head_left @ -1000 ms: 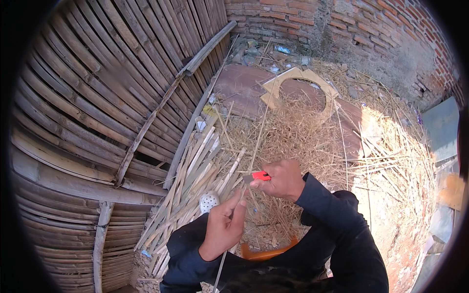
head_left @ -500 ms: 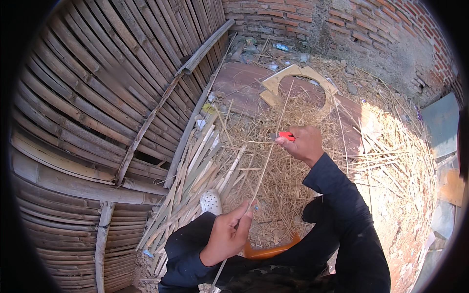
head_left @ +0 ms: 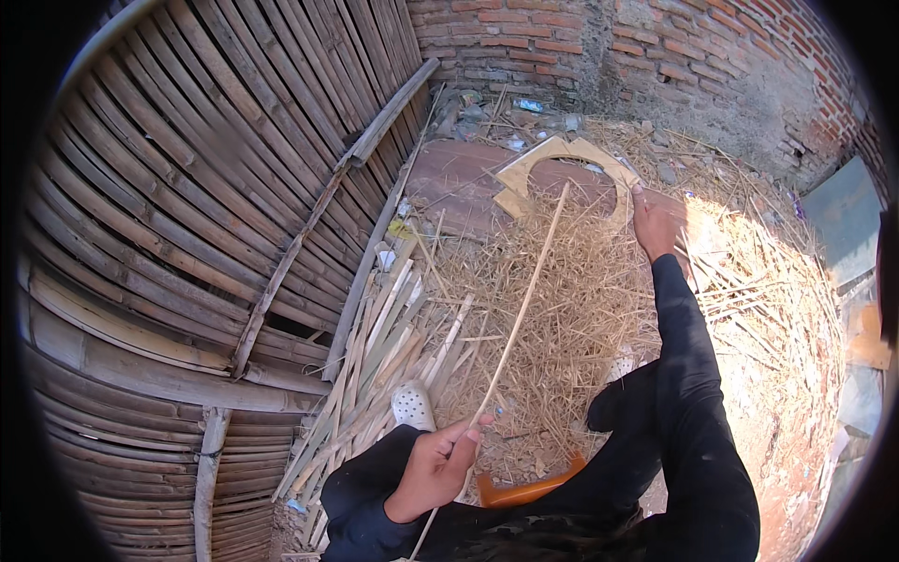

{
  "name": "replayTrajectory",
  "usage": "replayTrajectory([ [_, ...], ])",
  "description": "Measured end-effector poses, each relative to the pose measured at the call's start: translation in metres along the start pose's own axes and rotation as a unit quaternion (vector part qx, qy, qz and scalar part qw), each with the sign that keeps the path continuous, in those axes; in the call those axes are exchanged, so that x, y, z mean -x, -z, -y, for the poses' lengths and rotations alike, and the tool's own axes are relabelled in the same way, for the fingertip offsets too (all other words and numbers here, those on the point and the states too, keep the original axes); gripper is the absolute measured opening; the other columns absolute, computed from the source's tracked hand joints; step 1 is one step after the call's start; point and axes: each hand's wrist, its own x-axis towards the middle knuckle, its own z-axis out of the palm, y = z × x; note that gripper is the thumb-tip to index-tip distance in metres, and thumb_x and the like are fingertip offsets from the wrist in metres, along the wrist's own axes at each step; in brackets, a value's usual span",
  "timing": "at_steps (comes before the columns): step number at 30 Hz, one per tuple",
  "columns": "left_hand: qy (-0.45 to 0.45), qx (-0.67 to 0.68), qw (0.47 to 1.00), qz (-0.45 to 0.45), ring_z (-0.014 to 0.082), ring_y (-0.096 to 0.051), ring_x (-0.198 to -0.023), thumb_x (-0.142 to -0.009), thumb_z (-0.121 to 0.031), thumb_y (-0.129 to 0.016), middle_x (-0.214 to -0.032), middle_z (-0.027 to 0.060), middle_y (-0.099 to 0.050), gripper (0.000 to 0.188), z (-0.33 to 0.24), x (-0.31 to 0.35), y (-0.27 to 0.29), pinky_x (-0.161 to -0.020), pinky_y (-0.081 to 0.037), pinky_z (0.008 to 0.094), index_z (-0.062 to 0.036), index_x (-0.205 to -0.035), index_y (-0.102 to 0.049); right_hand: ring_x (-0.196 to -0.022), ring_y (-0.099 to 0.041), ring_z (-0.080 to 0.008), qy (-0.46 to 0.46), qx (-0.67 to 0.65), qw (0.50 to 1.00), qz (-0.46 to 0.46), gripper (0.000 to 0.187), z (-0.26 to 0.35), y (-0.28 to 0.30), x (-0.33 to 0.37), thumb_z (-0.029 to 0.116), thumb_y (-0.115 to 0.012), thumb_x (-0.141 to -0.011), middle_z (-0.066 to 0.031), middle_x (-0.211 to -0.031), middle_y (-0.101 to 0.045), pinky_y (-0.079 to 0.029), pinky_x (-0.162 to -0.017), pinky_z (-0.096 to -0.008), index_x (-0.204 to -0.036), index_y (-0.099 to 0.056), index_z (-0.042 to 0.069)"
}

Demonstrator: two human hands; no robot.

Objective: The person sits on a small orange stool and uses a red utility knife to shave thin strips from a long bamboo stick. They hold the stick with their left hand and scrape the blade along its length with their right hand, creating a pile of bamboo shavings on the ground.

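Observation:
A long, thin bamboo strip [head_left: 535, 281] slants up and away from my lap across the shavings. My left hand [head_left: 435, 471] is closed around its lower part, pinching it between thumb and fingers. My right arm is stretched forward, and my right hand [head_left: 655, 228] is beside the right edge of a pale board with a large round cutout [head_left: 559, 150]. The fingers of that hand look curled, but they are mostly turned away. No knife shows in it now. Whether it touches the board I cannot tell.
Curly bamboo shavings [head_left: 585, 300] cover the ground ahead. Split bamboo slats [head_left: 370, 361] lie at left, near my white clog [head_left: 412, 406]. A bamboo-slat wall [head_left: 187, 187] rises on the left, a brick wall [head_left: 524, 42] behind. An orange curved piece [head_left: 531, 487] shows between my legs.
My right hand has moved forward and right, away from the strip. The red-handled knife it held is out of sight. My left hand keeps hold of the strip.

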Motion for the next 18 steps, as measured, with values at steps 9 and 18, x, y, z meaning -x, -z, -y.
replayTrajectory([
  [9, 0.018, 0.056, 0.993, -0.098, -0.0005, -0.029, -0.048, -0.1, -0.016, -0.046, -0.059, -0.0089, -0.039, 0.031, -0.009, -0.024, 0.0, -0.044, -0.022, 0.0181, 0.0009, -0.125, -0.054, -0.045, -0.055, -0.0311, 0.455, -0.132, 0.851, 0.226, 0.062, 0.121, 0.017, 0.204, 0.067, -0.059, -0.077, -0.0111, -0.051, -0.052, -0.041, -0.043, -0.0388, -0.058, -0.056, 0.008],
  [18, -0.025, -0.029, 0.994, -0.1, -0.0018, -0.028, -0.054, -0.099, -0.012, -0.049, -0.063, -0.012, -0.039, 0.031, -0.018, -0.035, -0.012, -0.049, -0.022, 0.0181, -0.0003, -0.126, -0.056, -0.044, -0.057, -0.0291, 0.437, -0.102, 0.875, 0.184, 0.06, 0.121, -0.001, 0.19, 0.068, -0.06, -0.075, -0.0087, -0.049, -0.054, -0.042, -0.041, -0.0381, -0.062, -0.062, 0.01],
])
